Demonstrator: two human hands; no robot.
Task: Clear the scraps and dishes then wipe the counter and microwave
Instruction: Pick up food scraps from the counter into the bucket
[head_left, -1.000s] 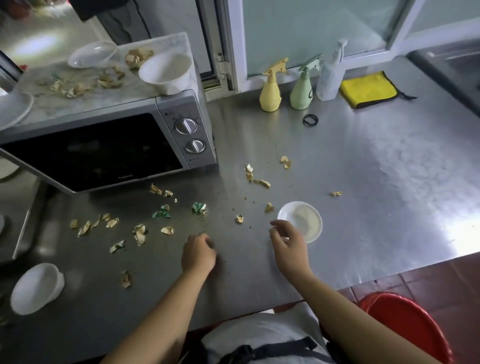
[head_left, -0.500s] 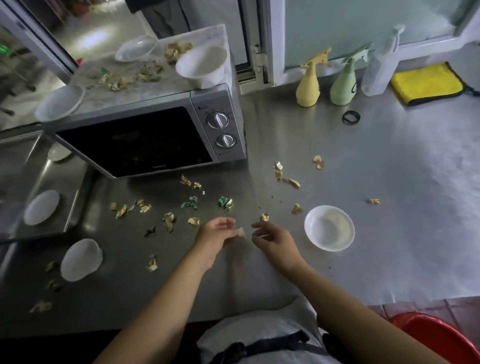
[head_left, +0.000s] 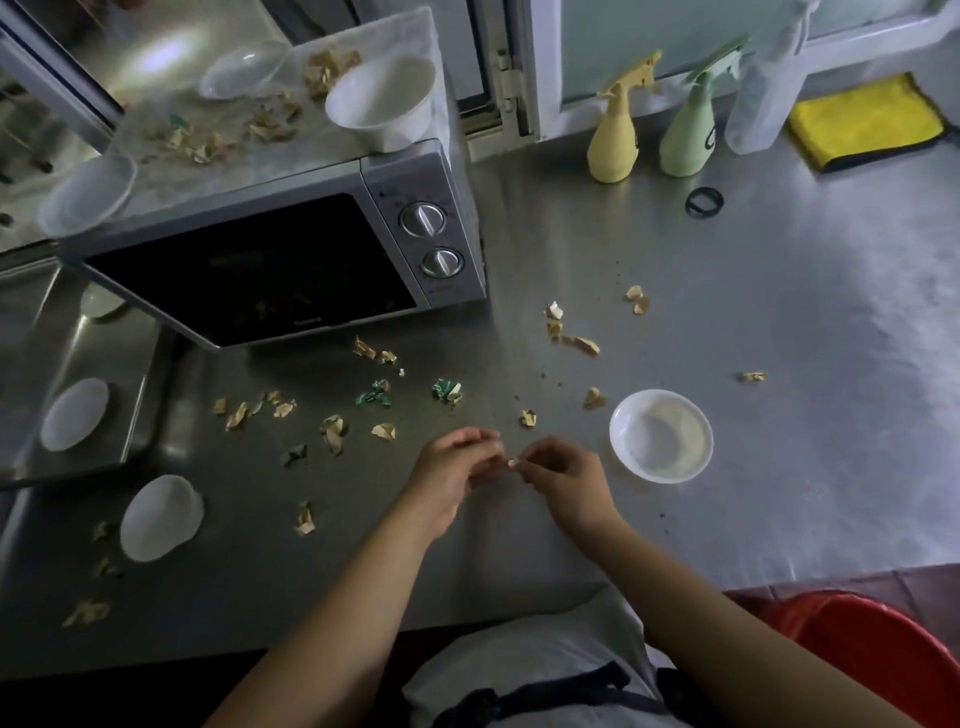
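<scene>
I judge the task barely begun. My left hand (head_left: 457, 467) and right hand (head_left: 563, 475) meet low over the tabletop (head_left: 779, 322), fingertips together around a small pale scrap (head_left: 511, 462); which hand actually pinches it I cannot tell. Scraps (head_left: 332, 431) lie scattered in front of the microwave (head_left: 270, 260), with more on its top (head_left: 260, 124) among three dishes there. A small white dish (head_left: 661, 435) sits just right of my hands, another (head_left: 158, 517) at far left. The yellow cloth (head_left: 865, 122) lies untouched at the back, beside the spray bottles (head_left: 613, 135). No wiping appears done.
</scene>
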